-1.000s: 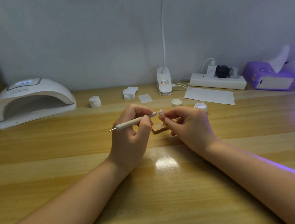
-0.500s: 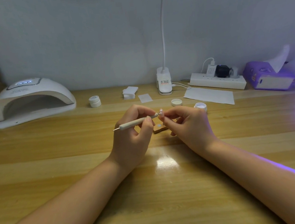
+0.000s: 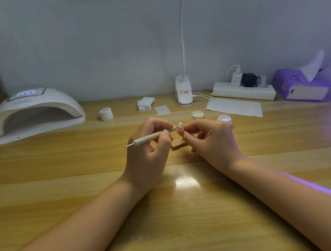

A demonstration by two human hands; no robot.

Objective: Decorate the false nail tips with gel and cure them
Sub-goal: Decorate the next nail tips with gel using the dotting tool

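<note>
The false nail tip is pinched upright between the thumb and fingertips of the right hand, raised just above the small wooden stand that sits on the table. The left hand grips a pale dotting tool like a pen, thumb and fingers curled round its shaft, with its fine working end touching or all but touching the nail tip; which of the two I cannot tell.

The step in hand looks to be placing gel detail on the tip. To do it well, the two hands should brace against each other or the table so neither wavers, and the tool should meet the tip lightly, with only a small bead of gel carried at a time. The pinch should stay on the tip's edges, off the decorated face.

Beyond the stand to the right stand an open gel pot and its lid, close enough for reloading. The curing lamp waits far left of the stand, near the wall, its opening facing the person.
</note>
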